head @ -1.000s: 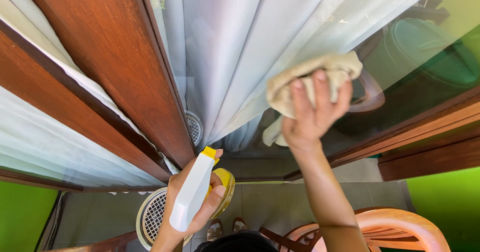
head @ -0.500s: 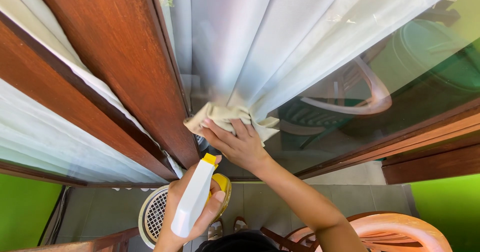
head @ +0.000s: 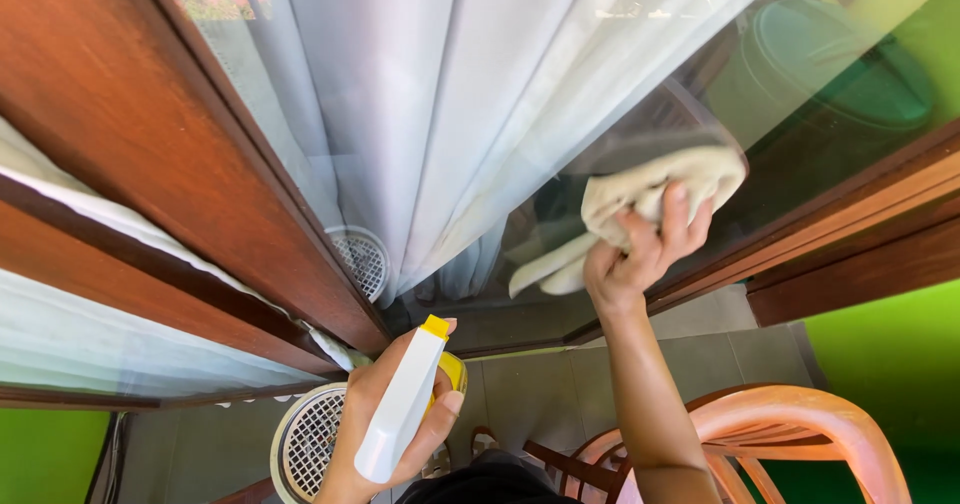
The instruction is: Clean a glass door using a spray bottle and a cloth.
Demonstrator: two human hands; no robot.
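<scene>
Here, a cream cloth (head: 650,199) is pressed against the window glass (head: 620,84) by the right hand (head: 640,254), while a white spray bottle (head: 400,414) is gripped in the left hand (head: 395,419); streaks could be left where the bunched cloth passes unevenly.

Both forearms were seen bare; no sleeves, gloves, rings, or wrist items were observed on the left hand (head: 385,414) or the right hand (head: 640,254). A dark garment was partly visible at the near edge, between the two arms.
</scene>
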